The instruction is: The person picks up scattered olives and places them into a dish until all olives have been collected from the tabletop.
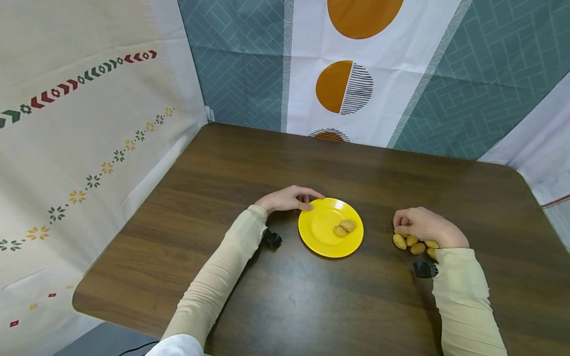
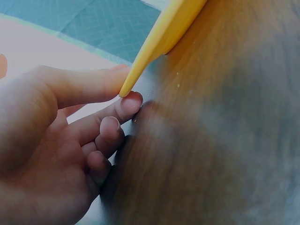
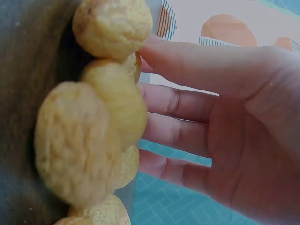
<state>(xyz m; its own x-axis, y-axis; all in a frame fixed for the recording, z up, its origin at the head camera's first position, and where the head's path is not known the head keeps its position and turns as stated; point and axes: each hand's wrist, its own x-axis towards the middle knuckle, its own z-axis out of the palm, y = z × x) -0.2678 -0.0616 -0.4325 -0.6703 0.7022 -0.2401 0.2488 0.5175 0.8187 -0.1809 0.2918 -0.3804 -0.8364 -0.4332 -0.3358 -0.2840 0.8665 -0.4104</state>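
A yellow plate [image 1: 318, 240] lies on the table with two walnuts [image 1: 344, 228] right of its middle. My left hand [image 1: 288, 199] pinches its left rim; in the left wrist view the thumb [image 2: 93, 86] is above the rim and the index finger below. To the right, my right hand [image 1: 429, 228] is over a small group of walnuts [image 1: 417, 248], its fingers bent down. Thumb and index finger appear to pinch a walnut [image 3: 133, 66] at the far side, partly hidden by nearer walnuts [image 3: 77, 143]. The other fingers [image 3: 173, 129] reach behind the group.
Brown wooden table [image 1: 249, 163] surrounds the plate, with bare surface between plate and walnut group. Patterned cloth [image 1: 240, 64] hangs behind the far edge, and a cream cloth [image 1: 89, 99] hangs along the left. Black wrist cameras [image 1: 272, 239] sit under both sleeves.
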